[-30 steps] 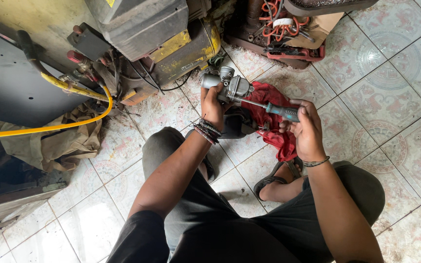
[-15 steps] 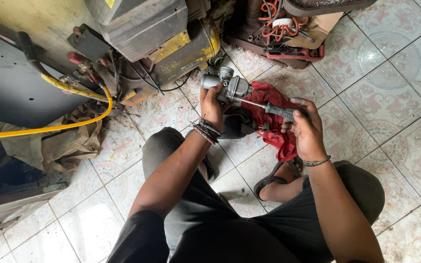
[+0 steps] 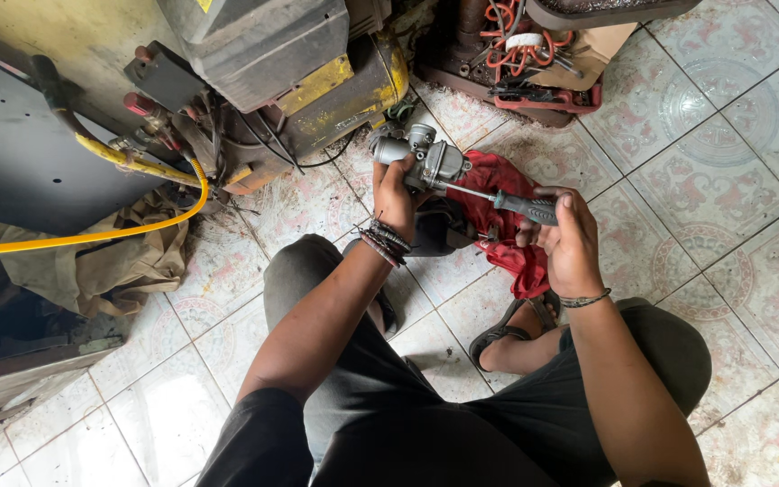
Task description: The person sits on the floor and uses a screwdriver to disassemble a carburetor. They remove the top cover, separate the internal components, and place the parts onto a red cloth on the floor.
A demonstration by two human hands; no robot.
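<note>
Left hand [image 3: 397, 194] wraps closed around a grey metal carburetor [image 3: 426, 159], held above the tiled floor [image 3: 723, 180] just in front of the knees. Right hand [image 3: 570, 243] grips a screwdriver [image 3: 507, 201] by its dark handle, fingers curled shut, tip touching the carburetor body. Red rag [image 3: 507, 216] lies under both. Yellow hose [image 3: 92, 236] runs left, near a yellow-grey machine [image 3: 317, 81].

The part you hold in your left hand [image 3: 396, 194] is a dull grey metal carburetor [image 3: 426, 158]. The screwdriver [image 3: 507, 202] in your right hand [image 3: 570, 243] has a dark grey handle and a silver shaft. Under them lies a red rag [image 3: 507, 225]. The hose [image 3: 92, 236] is yellow. The floor tiles [image 3: 723, 153] are pale, with a faded pink flower pattern. Your shorts [image 3: 426, 424] are black.
</note>
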